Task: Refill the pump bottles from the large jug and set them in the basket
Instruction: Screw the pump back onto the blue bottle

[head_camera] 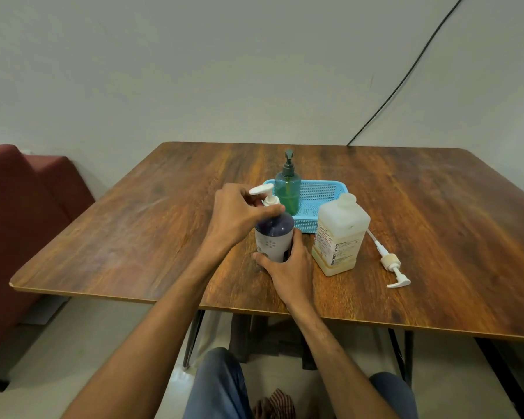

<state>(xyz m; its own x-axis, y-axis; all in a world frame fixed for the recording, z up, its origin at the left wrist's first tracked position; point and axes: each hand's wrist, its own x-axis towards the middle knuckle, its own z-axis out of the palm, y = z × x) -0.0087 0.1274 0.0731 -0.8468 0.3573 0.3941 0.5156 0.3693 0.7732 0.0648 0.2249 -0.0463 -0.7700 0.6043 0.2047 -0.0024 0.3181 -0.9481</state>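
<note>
We reach both bare arms forward over the counter's near edge; our left hand (239, 214) pinches from above, our right hand (291, 267) wraps low.

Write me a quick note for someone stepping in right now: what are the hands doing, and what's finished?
Left hand: fingers on the white pump top of the purple bottle.
Right hand: gripping that bottle low down, steadying it on the table.
Green bottle: already standing in the blue basket.
Jug: upright beside the basket, its loose pump lying on the table to its right.
Left: finish the purple bottle and set it in the basket. Its fill level cannot be seen.
</note>
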